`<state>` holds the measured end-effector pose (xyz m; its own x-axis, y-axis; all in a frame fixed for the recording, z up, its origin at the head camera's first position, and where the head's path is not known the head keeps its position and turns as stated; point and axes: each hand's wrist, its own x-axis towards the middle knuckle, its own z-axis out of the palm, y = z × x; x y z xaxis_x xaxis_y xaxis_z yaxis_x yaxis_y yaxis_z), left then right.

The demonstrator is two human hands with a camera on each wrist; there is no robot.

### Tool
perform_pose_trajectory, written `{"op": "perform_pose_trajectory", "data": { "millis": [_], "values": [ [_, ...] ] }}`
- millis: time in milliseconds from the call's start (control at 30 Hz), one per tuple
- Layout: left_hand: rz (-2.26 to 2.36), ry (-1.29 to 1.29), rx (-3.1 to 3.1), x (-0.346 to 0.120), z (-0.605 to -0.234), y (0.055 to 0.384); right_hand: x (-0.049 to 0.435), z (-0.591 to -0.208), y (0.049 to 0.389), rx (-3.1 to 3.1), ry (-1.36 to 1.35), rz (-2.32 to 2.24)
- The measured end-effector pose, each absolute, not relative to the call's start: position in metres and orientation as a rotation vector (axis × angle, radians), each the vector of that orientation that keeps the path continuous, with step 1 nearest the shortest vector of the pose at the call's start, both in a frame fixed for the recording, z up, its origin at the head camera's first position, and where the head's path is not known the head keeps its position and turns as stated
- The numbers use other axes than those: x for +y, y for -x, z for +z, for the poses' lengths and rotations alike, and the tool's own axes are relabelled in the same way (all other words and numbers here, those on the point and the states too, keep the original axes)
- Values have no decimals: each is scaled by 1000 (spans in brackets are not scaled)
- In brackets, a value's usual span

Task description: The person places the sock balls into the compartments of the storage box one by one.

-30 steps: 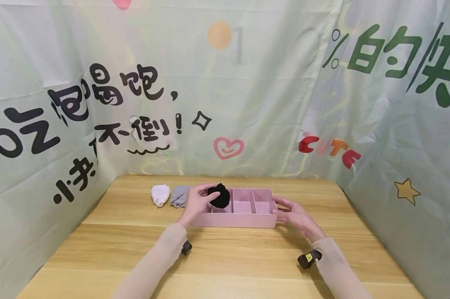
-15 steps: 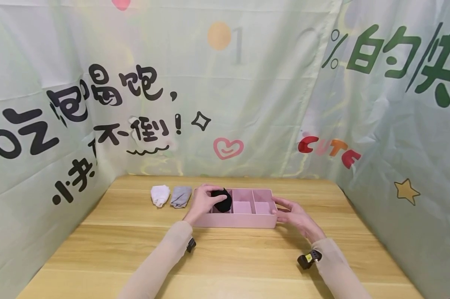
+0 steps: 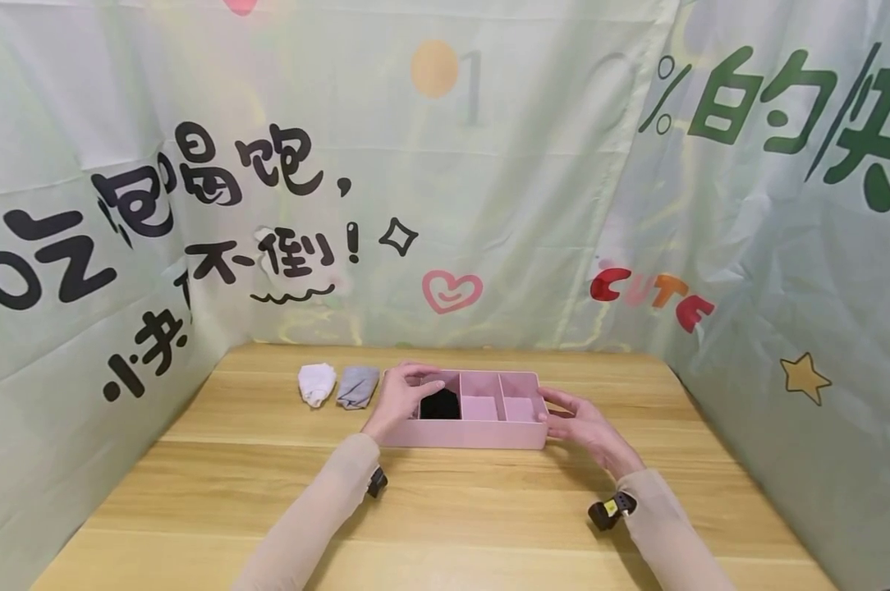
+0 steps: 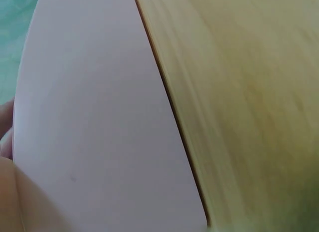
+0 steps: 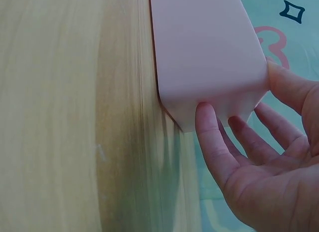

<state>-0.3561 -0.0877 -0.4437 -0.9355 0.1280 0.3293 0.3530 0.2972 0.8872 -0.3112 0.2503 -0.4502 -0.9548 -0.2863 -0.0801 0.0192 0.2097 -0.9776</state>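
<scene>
A pink divided box [image 3: 463, 434] stands on the table. A balled-up black cloth [image 3: 440, 405], looking like a rolled sock, lies in its second compartment from the left. My left hand [image 3: 401, 400] is over the box's left end, thumb and fingers apart just above the black bundle; it covers most of the leftmost compartment. In the left wrist view the box's front wall [image 4: 99, 107] fills the left half, and only bits of the hand show at the edge. My right hand [image 5: 269, 162] rests extended fingers against the right end wall, with the thumb at the rim.
Left of the box lie a folded grey cloth [image 3: 357, 388] and a folded white cloth [image 3: 316, 386], both sock-like. The wooden table [image 3: 474, 509] is enclosed by printed fabric curtains [image 3: 519, 205] at the back and both sides.
The left hand has moved right and lowered the black bundle into the second compartment, and its fingers have come off it. The right hand has stayed at the box's end.
</scene>
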Motion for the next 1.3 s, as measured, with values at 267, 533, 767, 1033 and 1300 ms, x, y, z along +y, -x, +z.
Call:
{"op": "perform_pose_trajectory", "data": {
  "millis": [267,533,767,1033,1300],
  "values": [
    [-1945,387,-2193,-90,-441,358,251,-449,311,2236,244,-1850],
    [-1945,364,-2190,-94,-435,359,255,-449,309,2230,234,-1858],
    [-1972,326,-2123,-114,-436,355,255,-450,309,2228,238,-1873],
    [-1989,209,-2131,-148,-442,347,252,-453,307,2225,227,-1874],
    [-1929,235,-2136,-185,-445,348,250,-451,311,2225,226,-1875]
  ]
}}
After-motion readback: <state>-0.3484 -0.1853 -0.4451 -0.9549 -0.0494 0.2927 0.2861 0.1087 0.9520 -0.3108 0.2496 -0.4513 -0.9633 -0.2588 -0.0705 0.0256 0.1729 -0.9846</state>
